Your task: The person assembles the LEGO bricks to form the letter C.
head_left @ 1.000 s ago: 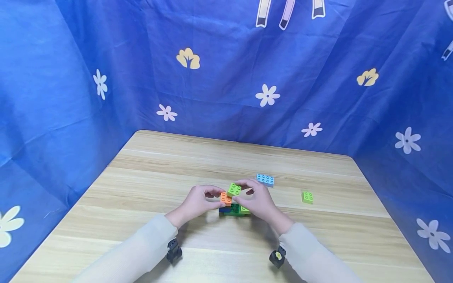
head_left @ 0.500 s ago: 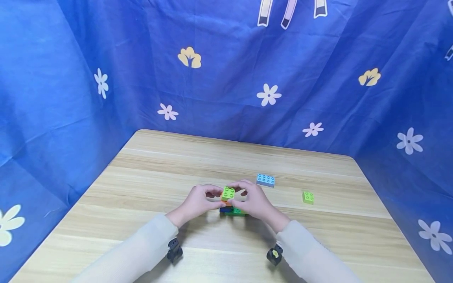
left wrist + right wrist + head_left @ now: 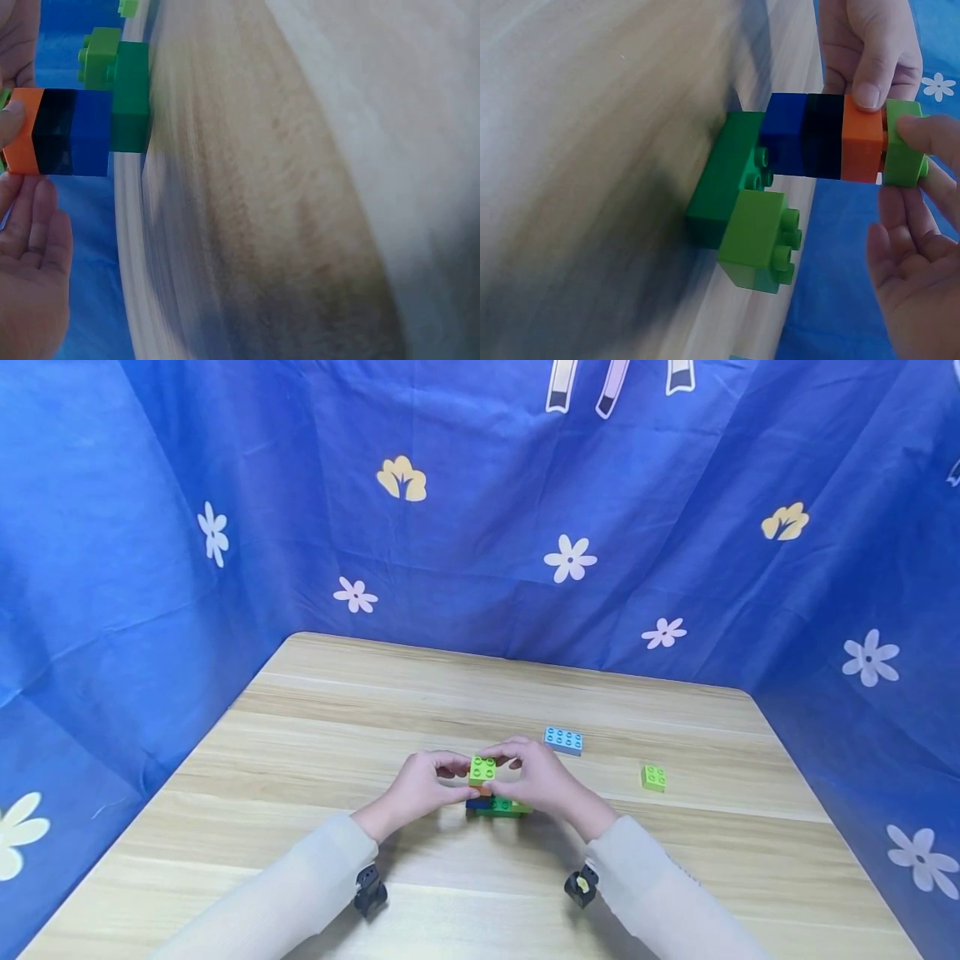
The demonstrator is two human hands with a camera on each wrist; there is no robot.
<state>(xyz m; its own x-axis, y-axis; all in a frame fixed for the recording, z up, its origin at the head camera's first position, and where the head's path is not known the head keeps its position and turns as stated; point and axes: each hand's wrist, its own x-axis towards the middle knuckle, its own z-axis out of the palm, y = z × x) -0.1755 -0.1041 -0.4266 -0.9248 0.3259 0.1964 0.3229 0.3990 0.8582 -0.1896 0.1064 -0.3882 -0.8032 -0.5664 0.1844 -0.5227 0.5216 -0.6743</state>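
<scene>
Assembly: I find it at lower centre of the head frame; a dark-green plastic base brick (image 3: 720,180) carries a lime-green plastic end block (image 3: 754,229) and a joined column of blue plastic block (image 3: 784,139), black plastic block (image 3: 823,142) and orange plastic block (image 3: 862,150).
Lime-green plastic top block (image 3: 482,770): above the orange; the right wrist view shows a narrow gap beneath, so I judge it not fully seated.
Left hand (image 3: 420,782): pinches the orange plastic block.
Right hand (image 3: 543,781): pinches the top block.
Unjoined: light-blue plastic brick (image 3: 563,740) and lime-green four-stud plastic brick (image 3: 653,778), right of centre on the pale wooden table (image 3: 375,693).
Change: one second earlier, the top block is tilted, right of the orange; now it sits aligned above.
</scene>
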